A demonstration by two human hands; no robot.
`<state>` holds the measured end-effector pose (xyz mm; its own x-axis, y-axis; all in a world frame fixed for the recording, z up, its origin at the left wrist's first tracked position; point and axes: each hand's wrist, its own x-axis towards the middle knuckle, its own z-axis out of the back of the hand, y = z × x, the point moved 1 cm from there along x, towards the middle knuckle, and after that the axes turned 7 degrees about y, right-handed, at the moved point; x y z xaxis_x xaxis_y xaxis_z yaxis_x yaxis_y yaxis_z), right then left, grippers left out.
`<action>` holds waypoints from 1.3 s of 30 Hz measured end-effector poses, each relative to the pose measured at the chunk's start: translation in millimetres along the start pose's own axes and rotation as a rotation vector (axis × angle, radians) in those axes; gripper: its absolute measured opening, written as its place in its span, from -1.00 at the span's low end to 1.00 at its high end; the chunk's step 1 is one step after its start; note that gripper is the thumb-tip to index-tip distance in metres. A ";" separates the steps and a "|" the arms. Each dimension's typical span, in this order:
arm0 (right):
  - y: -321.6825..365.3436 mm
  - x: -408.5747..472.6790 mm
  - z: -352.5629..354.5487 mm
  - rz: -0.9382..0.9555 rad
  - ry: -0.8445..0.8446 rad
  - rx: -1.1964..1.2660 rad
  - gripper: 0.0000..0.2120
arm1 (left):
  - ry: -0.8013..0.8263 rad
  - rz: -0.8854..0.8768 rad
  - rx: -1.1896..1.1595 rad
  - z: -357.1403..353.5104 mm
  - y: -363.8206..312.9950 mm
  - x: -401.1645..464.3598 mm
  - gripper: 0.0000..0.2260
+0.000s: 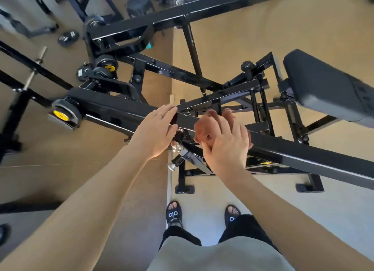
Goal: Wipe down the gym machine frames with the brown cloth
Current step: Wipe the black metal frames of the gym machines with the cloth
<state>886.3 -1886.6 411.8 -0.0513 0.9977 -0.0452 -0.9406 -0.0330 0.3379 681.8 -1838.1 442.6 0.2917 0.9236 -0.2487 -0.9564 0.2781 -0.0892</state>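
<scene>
The brown cloth (204,127) is held bunched in the right hand (226,143) against the black frame beam (293,147) at frame centre; the left hand (155,133) rests flat-fingered alongside; pinching at the adjacent chrome pin (178,159) is judged possible.

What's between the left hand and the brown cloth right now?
In the head view, only a bare stretch of black frame beam separates the left hand from the brown cloth bunched in the right hand.
</scene>
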 end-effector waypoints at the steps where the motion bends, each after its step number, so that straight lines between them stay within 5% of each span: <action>1: 16.9 0.7 -6.5 0.027 0.001 0.013 -0.37 | -0.069 -0.023 0.002 0.8 6.1 -5.1 -0.55; 8: 96.7 9.0 -13.0 -0.069 -0.134 0.414 -0.64 | -0.368 0.056 -0.002 12.1 94.8 -37.8 -0.79; 12: 153.3 12.4 -14.5 -0.273 -0.015 0.918 -0.75 | -0.429 0.198 0.008 16.0 168.6 -46.1 -0.64; 18: 209.9 58.3 -47.4 0.035 -0.088 0.205 -0.55 | -0.307 0.324 0.074 18.5 252.7 -29.7 -0.50; 26: 232.3 75.8 -66.0 0.187 -0.033 0.005 -0.42 | -0.325 0.215 0.112 13.8 264.1 -29.5 -0.58; 32: 212.9 51.5 -76.3 0.044 -0.350 0.305 -0.47 | -0.424 0.185 -0.139 26.3 285.8 -23.8 -0.68; 39: 287.5 38.0 -147.1 0.161 -0.083 0.716 -0.43 | -0.582 0.227 -0.162 14.9 278.9 -19.8 -0.71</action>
<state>564.5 -1867.0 369.0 -0.1174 0.9860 0.1183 -0.4731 -0.1603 0.8663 409.1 -1774.8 437.1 -0.0165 0.9594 0.2815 -0.9662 0.0572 -0.2515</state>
